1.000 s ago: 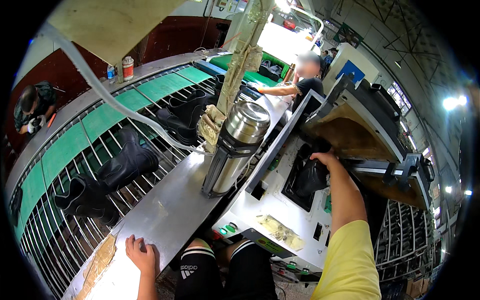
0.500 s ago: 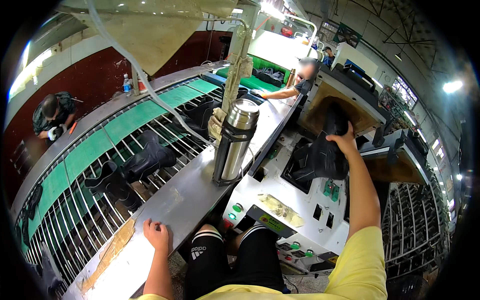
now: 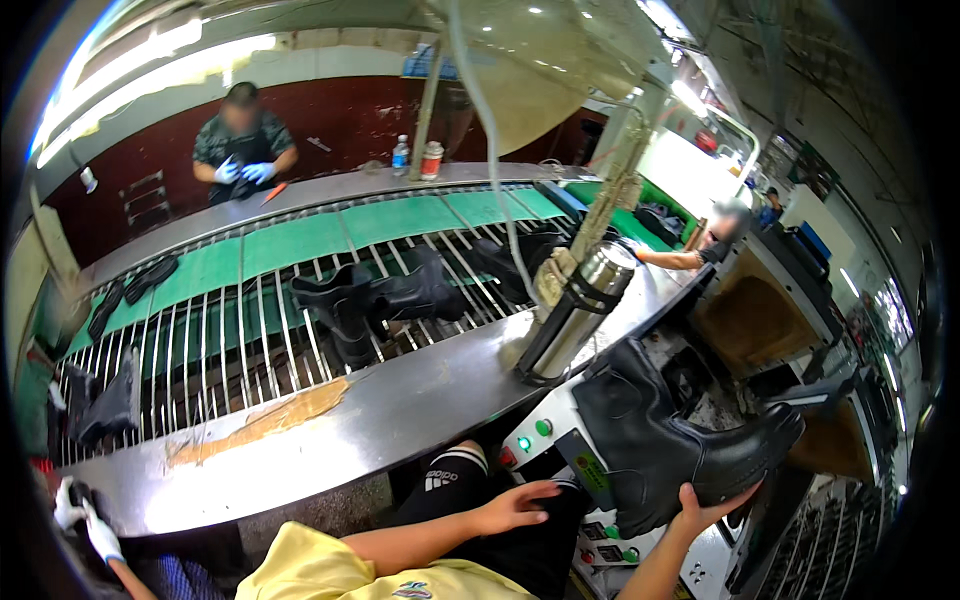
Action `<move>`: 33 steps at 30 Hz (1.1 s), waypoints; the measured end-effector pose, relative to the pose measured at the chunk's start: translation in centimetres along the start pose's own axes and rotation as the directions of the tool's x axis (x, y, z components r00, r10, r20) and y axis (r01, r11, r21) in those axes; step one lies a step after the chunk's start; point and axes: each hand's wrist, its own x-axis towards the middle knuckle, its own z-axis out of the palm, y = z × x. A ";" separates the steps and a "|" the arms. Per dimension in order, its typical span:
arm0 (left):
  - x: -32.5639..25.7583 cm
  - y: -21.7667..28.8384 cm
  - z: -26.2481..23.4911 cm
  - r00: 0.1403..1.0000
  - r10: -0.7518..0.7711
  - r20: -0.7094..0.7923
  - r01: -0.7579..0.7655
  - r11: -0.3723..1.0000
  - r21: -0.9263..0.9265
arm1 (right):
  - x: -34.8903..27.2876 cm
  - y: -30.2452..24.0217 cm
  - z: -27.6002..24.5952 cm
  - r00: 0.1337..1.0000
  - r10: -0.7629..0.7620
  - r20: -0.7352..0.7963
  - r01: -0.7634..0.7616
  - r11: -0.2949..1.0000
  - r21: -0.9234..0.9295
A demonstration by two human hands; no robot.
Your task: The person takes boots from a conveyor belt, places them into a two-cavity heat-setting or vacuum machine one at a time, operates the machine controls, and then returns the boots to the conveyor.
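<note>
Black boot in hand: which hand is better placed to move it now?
Probably the right hand: it holds the black boot, while the left hand is empty, apart from the boot.

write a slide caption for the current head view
Right hand holding a black boot from below, left hand open, with a steel vacuum flask on the metal ledge.

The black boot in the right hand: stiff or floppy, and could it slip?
The black boot seems fairly stiff: it shows no obvious sagging, held from below by just the right hand. Its smooth, shiny surface may be somewhat slippery.
</note>
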 end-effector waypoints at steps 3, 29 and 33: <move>1.1 3.0 0.9 0.995 0.097 -0.004 -0.085 0.849 -0.522 | -5.0 0.5 3.4 0.927 0.305 0.217 -0.370 0.835 0.408; -25.9 22.1 -32.9 -0.187 0.627 -0.756 0.187 0.778 0.599 | -6.1 6.5 17.1 0.374 0.041 0.927 0.319 0.933 -0.170; -24.4 16.1 -37.7 -0.209 0.741 -0.639 0.458 0.651 0.605 | -7.4 8.8 19.1 0.284 0.029 0.959 0.352 0.927 -0.132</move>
